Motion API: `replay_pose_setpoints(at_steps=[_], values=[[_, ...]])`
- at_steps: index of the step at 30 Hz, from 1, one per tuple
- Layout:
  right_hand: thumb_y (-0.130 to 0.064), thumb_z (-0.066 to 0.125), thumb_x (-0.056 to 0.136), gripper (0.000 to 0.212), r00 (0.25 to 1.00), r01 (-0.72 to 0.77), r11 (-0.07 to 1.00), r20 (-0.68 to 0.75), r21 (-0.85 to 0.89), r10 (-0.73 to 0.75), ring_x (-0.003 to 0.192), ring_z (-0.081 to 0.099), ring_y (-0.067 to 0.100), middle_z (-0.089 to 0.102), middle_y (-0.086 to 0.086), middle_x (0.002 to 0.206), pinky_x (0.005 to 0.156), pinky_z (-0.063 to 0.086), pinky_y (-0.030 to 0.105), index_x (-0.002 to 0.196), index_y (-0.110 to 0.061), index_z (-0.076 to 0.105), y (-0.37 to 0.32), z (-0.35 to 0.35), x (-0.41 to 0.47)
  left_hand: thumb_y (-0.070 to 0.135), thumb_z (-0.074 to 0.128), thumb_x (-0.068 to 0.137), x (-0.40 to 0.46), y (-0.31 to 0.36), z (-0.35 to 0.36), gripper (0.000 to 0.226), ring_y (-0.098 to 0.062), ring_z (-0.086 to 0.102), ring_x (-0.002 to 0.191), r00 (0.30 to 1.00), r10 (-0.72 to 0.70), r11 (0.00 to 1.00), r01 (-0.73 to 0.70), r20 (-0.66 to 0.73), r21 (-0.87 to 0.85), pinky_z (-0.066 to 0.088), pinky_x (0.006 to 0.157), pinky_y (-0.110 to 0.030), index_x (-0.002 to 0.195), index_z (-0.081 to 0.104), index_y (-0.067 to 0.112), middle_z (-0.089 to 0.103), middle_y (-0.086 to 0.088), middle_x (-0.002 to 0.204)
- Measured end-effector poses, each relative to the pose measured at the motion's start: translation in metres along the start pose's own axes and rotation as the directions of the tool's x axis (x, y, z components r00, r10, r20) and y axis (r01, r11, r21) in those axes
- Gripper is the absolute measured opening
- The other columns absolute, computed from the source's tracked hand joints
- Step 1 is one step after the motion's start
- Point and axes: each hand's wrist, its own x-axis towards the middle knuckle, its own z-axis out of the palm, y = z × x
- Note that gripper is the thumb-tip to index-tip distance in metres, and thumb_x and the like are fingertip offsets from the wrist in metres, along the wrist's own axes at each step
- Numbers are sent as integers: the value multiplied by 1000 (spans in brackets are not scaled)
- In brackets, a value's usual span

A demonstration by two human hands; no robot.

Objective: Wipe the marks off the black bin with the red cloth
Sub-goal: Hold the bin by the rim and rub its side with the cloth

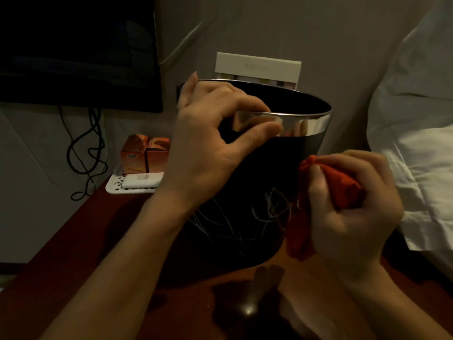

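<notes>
Two hands work in the head view: the left hand (208, 133) pinches the bin (247, 182) rim at 11 o'clock; the right hand (353, 204) grips the bunched cloth (343, 190) just beside its wall at 3 o'clock. White marks (269, 207) remain low on the front, so wiping looks barely begun; next, press the cloth onto them toward 9 o'clock.

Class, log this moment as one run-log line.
left hand: grips black bin rim | right hand: holds red cloth | marks: unwiped
</notes>
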Motion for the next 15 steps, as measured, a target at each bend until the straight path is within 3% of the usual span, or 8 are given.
replay_pose_setpoints(at_steps=[4, 10, 15], values=[[-17, 68, 93, 17, 999, 18, 1000, 41, -2, -18, 93, 51, -2, 55, 5, 101, 86, 38, 10, 100, -2, 69, 0, 3, 0, 39, 69, 84, 1, -10, -6, 17, 11, 47, 104, 1000, -15, 999, 14, -21, -35, 30, 109, -54, 97, 63, 31, 56, 28, 95], [-13, 75, 88, 18, 965, 92, 995, 242, 36, -98, 95, 52, 7, 59, 11, 102, 85, 40, 7, 100, 1, 73, -7, 20, -34, 37, 70, 85, 1, -12, -5, 16, 13, 47, 103, 1000, -9, 999, 9, -22, -37, 34, 105, -56, 97, 63, 30, 55, 27, 93], [-17, 72, 90, 21, 990, 23, 1000, 141, 18, -25, 95, 55, 10, 56, 6, 104, 85, 40, 9, 101, 0, 71, -2, 12, -13, 37, 70, 85, 1, -13, -5, 15, 10, 48, 102, 999, -9, 1000, 8, -35, -29, 26, 113, -48, 96, 62, 30, 55, 27, 94]])
